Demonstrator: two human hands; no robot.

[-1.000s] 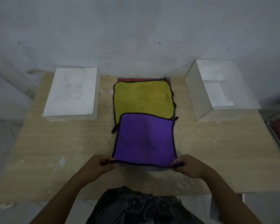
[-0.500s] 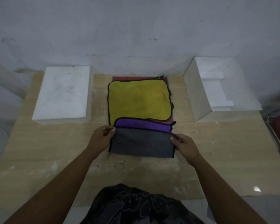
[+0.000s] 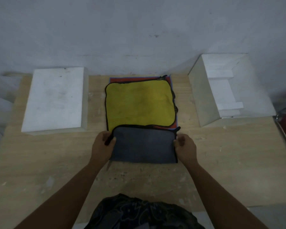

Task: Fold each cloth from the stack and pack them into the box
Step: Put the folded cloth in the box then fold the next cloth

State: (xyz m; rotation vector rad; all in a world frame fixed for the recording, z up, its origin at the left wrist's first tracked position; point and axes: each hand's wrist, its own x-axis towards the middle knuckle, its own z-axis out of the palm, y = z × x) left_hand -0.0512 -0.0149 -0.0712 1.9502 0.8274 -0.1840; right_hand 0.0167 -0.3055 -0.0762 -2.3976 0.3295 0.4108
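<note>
A: Although the white slab [image 3: 54, 100] at the left of the counter [image 3: 56, 162] plays no part that I can see, everything to its right tells you where you stand. Your left grip [image 3: 102, 144] pinches the left edge of the folded cloth [image 3: 144, 144], thumb on top near the far corner.

B: That cloth lies flat on the counter, grey side up. It is doubled once as far as I can judge, and its far edge just overlaps the near edge of the stack [image 3: 149, 93]. So you are one fold into this piece, not done with it.

A: Behind it, the stack shows a yellow cloth [image 3: 130, 113] on top and a red cloth [image 3: 117, 79] peeking out beneath. You cannot count what else lies under them.

B: Your right grip [image 3: 185, 146] holds the right edge the same way, thumb over the hem. Both hands are closed on that one cloth, and neither is free.

A: Farther right, the box [image 3: 203, 100] stands open. Its inside shows only white inserts, and no cloth is visible in it.

B: By my reading, then, nothing is packed yet. You have this piece to fold smaller and carry right into the box. After that come the yellow, the red and whatever sits below them.
</note>
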